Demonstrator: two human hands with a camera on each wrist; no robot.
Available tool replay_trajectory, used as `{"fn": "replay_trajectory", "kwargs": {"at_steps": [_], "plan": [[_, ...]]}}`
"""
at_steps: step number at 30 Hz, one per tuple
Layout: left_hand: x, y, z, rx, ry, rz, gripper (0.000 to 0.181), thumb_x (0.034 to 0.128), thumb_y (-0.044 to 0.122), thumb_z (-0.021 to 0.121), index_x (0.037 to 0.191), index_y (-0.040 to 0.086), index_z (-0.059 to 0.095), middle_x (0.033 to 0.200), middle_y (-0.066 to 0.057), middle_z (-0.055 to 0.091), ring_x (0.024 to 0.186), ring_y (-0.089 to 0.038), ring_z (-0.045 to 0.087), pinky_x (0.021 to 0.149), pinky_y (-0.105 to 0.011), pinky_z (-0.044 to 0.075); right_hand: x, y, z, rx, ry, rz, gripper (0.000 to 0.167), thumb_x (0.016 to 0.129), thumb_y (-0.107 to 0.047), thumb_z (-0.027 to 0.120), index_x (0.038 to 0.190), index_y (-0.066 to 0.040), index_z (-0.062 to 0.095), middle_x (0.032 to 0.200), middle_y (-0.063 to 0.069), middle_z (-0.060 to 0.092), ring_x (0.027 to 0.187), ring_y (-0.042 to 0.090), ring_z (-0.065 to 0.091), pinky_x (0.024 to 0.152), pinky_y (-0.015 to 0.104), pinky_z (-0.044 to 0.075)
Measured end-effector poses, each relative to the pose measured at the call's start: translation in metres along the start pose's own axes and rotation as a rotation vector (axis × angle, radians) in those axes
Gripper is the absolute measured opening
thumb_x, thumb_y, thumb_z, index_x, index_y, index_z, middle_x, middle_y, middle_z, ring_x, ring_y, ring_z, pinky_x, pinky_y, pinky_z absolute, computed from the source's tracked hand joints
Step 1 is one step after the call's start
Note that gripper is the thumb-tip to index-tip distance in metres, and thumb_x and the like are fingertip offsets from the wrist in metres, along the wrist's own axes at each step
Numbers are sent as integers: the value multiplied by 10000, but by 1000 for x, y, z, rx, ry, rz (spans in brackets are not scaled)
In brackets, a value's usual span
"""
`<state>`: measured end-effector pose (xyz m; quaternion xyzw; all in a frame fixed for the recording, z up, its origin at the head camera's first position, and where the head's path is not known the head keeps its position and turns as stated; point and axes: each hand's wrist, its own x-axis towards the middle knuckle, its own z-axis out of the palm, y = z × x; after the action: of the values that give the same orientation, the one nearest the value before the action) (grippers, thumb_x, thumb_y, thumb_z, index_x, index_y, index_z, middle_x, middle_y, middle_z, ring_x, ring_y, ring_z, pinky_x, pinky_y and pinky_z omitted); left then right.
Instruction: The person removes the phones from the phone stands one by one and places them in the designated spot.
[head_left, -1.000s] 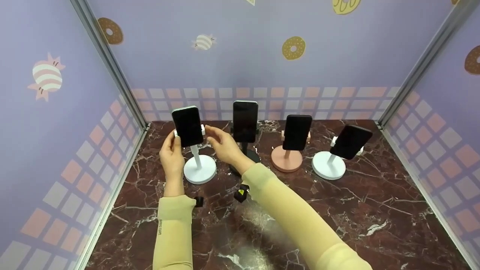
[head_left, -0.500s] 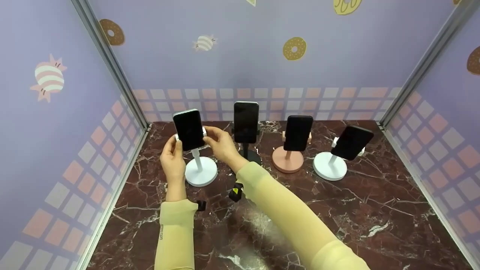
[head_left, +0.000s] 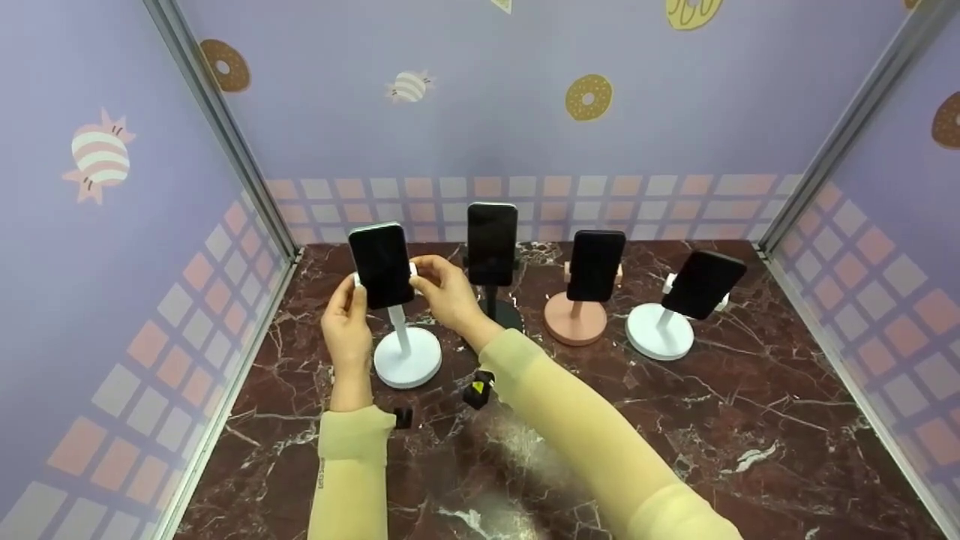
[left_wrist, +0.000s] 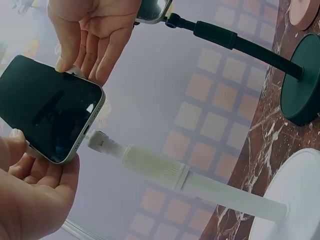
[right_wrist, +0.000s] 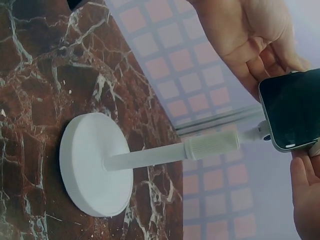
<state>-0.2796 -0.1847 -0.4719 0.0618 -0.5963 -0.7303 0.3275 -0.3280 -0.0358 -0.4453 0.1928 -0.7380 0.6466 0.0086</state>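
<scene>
White stand: the landmark; its round base and ribbed pole show plainly, while the joint behind the phone is mostly covered; whether the base (head_left: 407,358) lies fully flat is hard to tell.
Front phone (head_left: 381,262): at the top of the white stand, screen dark, leaning slightly left, its back out of sight; the right wrist view cuts off its far end.
Clamp (head_left: 414,270): at the white stand's head, only bits of its white arms showing beside the phone's edges.
Left hand (head_left: 349,319): left of the white stand's pole, thumb and fingers closed in a pinch on the clamp at the phone's edge (some fingertips vanish behind it).
Right hand (head_left: 450,296): right of that pole, pinching the clamp's other arm, fingers bent and partly hidden; it also screens some of the black stand (head_left: 491,300).
Other stands: right of the white stand come the black one, a pink stand (head_left: 575,319) and a second white stand (head_left: 660,331), each bearing a dark-screened phone that masks its holder.
</scene>
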Motion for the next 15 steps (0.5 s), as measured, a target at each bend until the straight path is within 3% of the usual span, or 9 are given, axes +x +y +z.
{"fn": "replay_trajectory", "kwargs": {"at_steps": [8, 15], "plan": [[-16, 7, 1, -2, -38, 0, 328, 1018, -24, 582, 1316, -160, 592, 1185, -104, 737, 996, 8, 657, 917, -148, 526, -20, 1, -9, 18, 29, -59, 247, 980, 7, 649, 1215, 80, 638, 1179, 242, 718, 1082, 279, 696, 898, 244, 573], [-41, 14, 7, -16, -73, 13, 331, 1007, -24, 604, 1297, -182, 588, 1091, 19, 751, 968, 8, 665, 888, -150, 536, -45, 2, -23, 34, 62, -111, 263, 976, 18, 645, 1227, 97, 633, 1161, 260, 711, 1065, 295, 689, 912, 249, 565]]}}
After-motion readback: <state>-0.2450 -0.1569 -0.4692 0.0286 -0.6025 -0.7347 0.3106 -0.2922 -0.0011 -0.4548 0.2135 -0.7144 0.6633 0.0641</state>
